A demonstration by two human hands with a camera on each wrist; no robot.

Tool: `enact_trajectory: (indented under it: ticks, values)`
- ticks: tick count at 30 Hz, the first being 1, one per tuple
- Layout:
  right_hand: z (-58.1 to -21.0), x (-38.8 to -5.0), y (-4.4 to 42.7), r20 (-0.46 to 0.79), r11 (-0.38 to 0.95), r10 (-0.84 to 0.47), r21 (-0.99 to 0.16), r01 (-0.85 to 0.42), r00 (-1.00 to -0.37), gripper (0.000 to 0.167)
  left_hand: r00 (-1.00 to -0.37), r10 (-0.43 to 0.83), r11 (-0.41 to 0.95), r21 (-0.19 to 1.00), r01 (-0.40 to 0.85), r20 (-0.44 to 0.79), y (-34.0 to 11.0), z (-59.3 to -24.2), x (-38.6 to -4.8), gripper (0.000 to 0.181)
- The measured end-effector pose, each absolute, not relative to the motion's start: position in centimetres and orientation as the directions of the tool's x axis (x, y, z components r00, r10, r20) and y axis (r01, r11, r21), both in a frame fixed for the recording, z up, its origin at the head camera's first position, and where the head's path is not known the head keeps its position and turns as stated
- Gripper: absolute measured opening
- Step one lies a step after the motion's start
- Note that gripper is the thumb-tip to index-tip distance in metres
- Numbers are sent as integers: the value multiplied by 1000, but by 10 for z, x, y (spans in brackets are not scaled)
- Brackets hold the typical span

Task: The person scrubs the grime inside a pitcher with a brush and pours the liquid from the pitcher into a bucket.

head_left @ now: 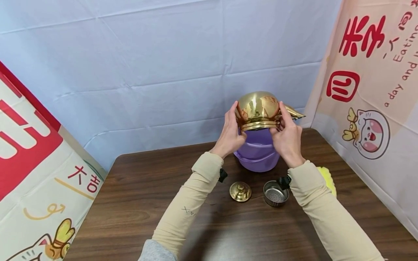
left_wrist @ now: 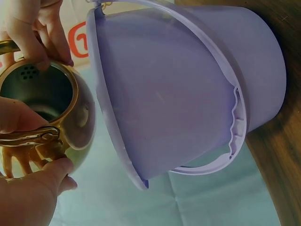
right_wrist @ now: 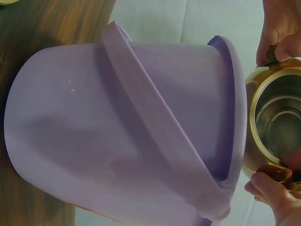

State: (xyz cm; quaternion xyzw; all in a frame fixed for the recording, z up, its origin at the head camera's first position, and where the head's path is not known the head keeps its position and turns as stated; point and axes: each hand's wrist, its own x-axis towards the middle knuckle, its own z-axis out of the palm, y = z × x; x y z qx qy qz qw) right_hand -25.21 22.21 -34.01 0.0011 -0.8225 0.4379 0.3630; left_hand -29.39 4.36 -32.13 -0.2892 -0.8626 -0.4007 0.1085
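A shiny gold teapot (head_left: 259, 105) is held up above the purple bucket (head_left: 258, 161), tipped so its mouth faces down and toward me. My left hand (head_left: 228, 134) grips its left side, with the thumb at the rim. On the spout side my right hand (head_left: 288, 139) grips it, fingers along the body. The spout (head_left: 295, 112) points right. Inside the pot, the left wrist view shows a cluster of small holes in the wall. No liquid shows in any view. The bucket's inside is mostly hidden.
On the wooden table (head_left: 147, 203), in front of the bucket, lie a gold lid (head_left: 240, 191) and a metal strainer basket (head_left: 275, 203). A yellow sponge or cloth (head_left: 328, 180) is partly behind my right sleeve. A pale fabric backdrop (head_left: 163, 72) stands behind the table.
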Motion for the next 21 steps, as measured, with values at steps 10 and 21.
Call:
enact_trajectory:
  ticks: [10, 21]
  values:
    - [-339, -252, 221, 602, 626, 329, -716, -309, -728, 82, -778, 426, 501, 597, 627, 461, 45, -321, -293, 103]
    - [-340, -252, 223, 620, 632, 325, -704, -323, -714, 82, -749, 446, 518, 541, 663, 490, 47, -323, -292, 102]
